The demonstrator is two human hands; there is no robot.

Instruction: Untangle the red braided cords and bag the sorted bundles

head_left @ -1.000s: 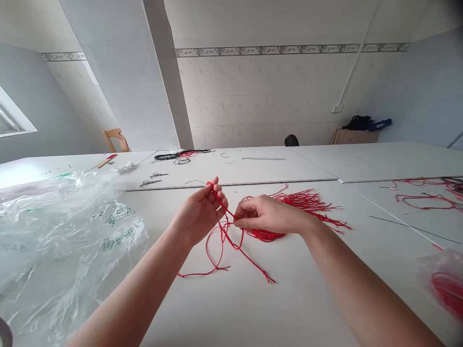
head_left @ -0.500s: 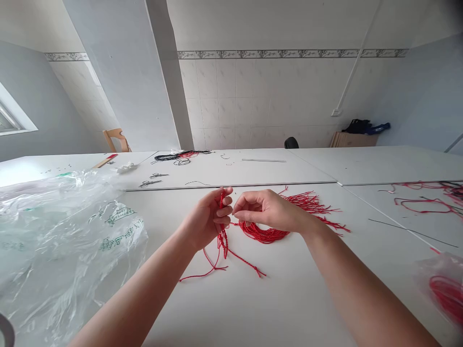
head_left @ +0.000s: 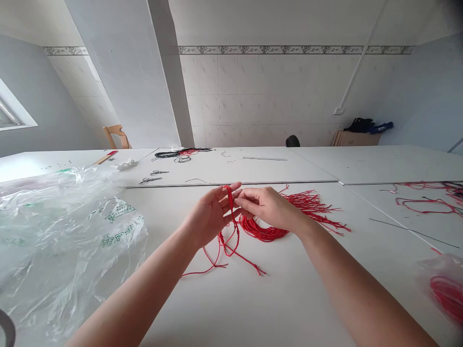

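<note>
Over the white bench (head_left: 289,299), the left hand (head_left: 209,217) pinches a braided red cord (head_left: 229,198) upright in its fingers (head_left: 220,196) (ends trailing down). The right hand (head_left: 268,208), curled almost shut just beside it, hovers above a coiled red bundle (head_left: 264,234); whether it grips the cord, I cannot tell.

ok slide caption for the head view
Left hand and right hand work braided red cord above a red bundle on a white table

Twisted red cord (head_left: 262,234), glossy crinkled plastic bag (head_left: 72,226), matt white tabletop (head_left: 289,299)
</note>
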